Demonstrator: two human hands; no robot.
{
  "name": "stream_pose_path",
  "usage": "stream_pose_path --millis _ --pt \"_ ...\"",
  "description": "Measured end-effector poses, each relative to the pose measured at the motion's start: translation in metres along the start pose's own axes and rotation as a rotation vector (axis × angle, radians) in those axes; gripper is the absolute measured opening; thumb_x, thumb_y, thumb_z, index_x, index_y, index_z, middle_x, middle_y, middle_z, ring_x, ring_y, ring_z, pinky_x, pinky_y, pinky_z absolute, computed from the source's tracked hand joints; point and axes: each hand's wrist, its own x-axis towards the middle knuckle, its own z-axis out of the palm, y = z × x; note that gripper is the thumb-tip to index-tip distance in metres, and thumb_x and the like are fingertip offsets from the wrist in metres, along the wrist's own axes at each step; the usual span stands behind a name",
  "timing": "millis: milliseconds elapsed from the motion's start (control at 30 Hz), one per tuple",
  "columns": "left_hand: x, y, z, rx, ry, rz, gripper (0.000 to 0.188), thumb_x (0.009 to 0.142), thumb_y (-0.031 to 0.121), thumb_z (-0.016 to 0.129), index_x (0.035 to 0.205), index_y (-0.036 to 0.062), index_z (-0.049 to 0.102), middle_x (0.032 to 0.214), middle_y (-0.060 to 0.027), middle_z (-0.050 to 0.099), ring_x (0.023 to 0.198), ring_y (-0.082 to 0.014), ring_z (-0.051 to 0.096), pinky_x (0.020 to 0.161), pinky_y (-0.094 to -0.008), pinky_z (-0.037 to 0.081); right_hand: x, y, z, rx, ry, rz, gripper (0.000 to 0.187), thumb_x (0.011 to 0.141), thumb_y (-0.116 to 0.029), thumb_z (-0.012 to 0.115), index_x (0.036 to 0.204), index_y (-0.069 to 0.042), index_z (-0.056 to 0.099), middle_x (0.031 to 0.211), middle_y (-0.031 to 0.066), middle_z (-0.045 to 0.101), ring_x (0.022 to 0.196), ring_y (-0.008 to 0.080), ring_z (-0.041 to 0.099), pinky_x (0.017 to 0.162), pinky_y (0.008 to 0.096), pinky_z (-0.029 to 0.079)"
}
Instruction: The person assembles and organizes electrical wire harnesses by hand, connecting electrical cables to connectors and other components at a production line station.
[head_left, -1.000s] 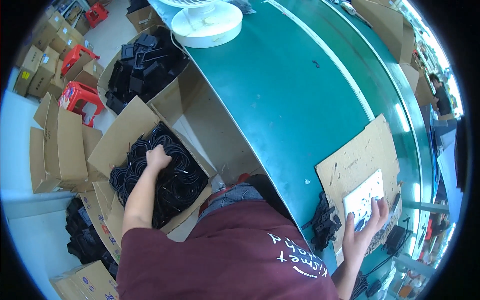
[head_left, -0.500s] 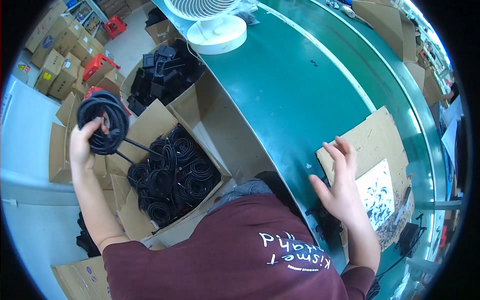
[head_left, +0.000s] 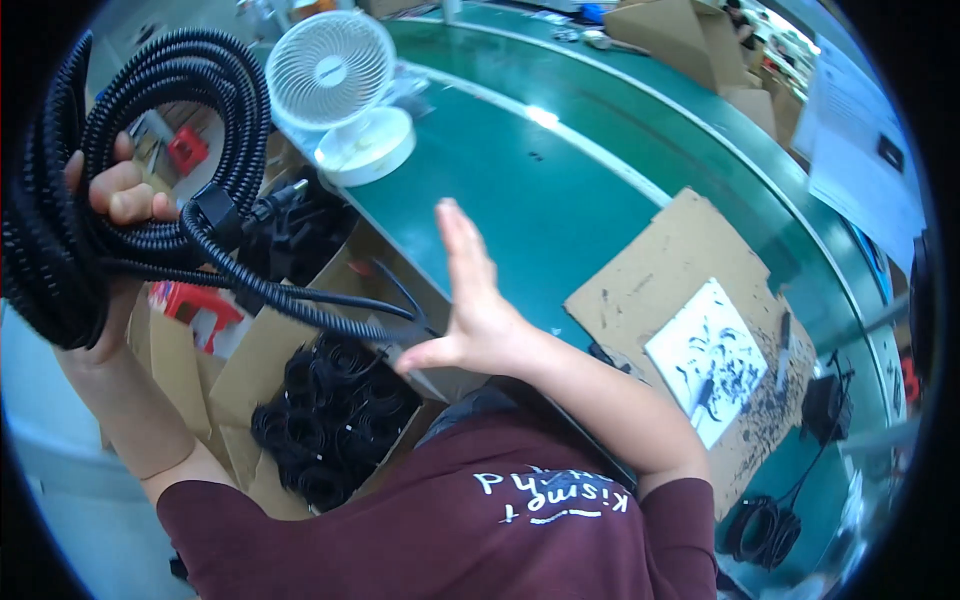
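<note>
My left hand (head_left: 125, 195) is closed through the middle of a coil of black corrugated tubing (head_left: 250, 115), raised high at the left. A second bundle of the same black coil hangs at the picture's left rim, against the same hand. Loose cable tails (head_left: 290, 305) run from the coil toward the middle, and one plug-like end sticks out by the strap. Fingers stretched and thumb apart, my right hand (head_left: 480, 310) is beside the tail ends; whether it touches them I cannot tell. Below lies an open cardboard box (head_left: 235, 400) with several black cable coils (head_left: 330, 420).
A green bench (head_left: 500, 180) carries a white fan (head_left: 365, 145) and a cardboard sheet (head_left: 640, 270). On the sheet are a white board (head_left: 665, 345) strewn with black scraps and a knife (head_left: 783, 350). A black cable coil (head_left: 762, 530) lies at the lower right.
My left hand has brought the coil up and closer, so it looks much larger. My right hand has moved left from the cardboard sheet to the cable tails. The view has shifted too.
</note>
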Motion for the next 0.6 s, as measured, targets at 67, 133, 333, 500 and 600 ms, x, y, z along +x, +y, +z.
stream_pose_path --millis 67,133,333,500,600 --pt "0.021 -0.003 0.021 -0.077 -0.03 -0.08 0.031 0.096 0.02 0.044 0.117 -0.0034 0.041 0.077 -0.0031 0.046 0.079 -0.016 0.05 0.092 -0.0355 0.036 0.009 -0.003 -0.002 0.336 -0.128 -0.025 0.105 0.062 -0.039 0.082 0.139 -0.001 0.02 0.141 0.0231 0.024 0.129 0.0324 0.029 0.104 0.0413 0.027" --pt "0.05 -0.011 0.029 -0.119 -0.113 -0.056 0.038 0.096 0.024 0.045 0.121 -0.0045 0.039 0.079 -0.0063 0.051 0.08 -0.0186 0.054 0.092 -0.0356 0.04 0.006 -0.014 -0.011 0.785 -0.458 0.147 0.073 0.074 -0.031 0.075 0.13 0.0 0.038 0.118 0.0146 0.051 0.109 0.0214 0.051 0.096 0.0339 0.038" --pt "0.172 -0.064 0.017 -0.164 -0.058 -0.094 0.035 0.087 0.018 0.056 0.112 -0.0049 0.048 0.089 -0.0136 0.062 0.087 -0.0273 0.06 0.089 -0.0402 0.046 -0.056 -0.058 -0.061 0.855 -0.736 0.667 0.023 0.094 -0.021 0.052 0.107 -0.002 0.053 0.065 -0.0013 0.053 0.053 0.0063 0.052 0.053 0.0229 0.044" --pt "0.25 -0.17 0.004 -0.261 0.179 -0.542 0.014 0.082 0.014 0.061 0.09 0.0034 0.058 0.088 -0.0098 0.063 0.084 -0.0248 0.06 0.084 -0.0447 0.047 -0.098 -0.068 -0.156 0.481 -0.259 1.19 0.025 0.093 -0.024 0.053 0.11 -0.006 0.054 0.067 -0.0004 0.051 0.055 0.0058 0.05 0.05 0.0224 0.043" --pt "0.283 -0.247 0.003 -0.32 0.352 -0.862 0.011 0.082 0.014 0.061 0.087 0.0051 0.059 0.092 -0.0105 0.064 0.086 -0.0254 0.06 0.085 -0.0426 0.045 -0.114 -0.05 -0.187 -0.106 -0.122 1.038 0.026 0.089 -0.02 0.057 0.111 -0.004 0.055 0.075 0.0075 0.059 0.064 0.0155 0.057 0.06 0.0288 0.046"
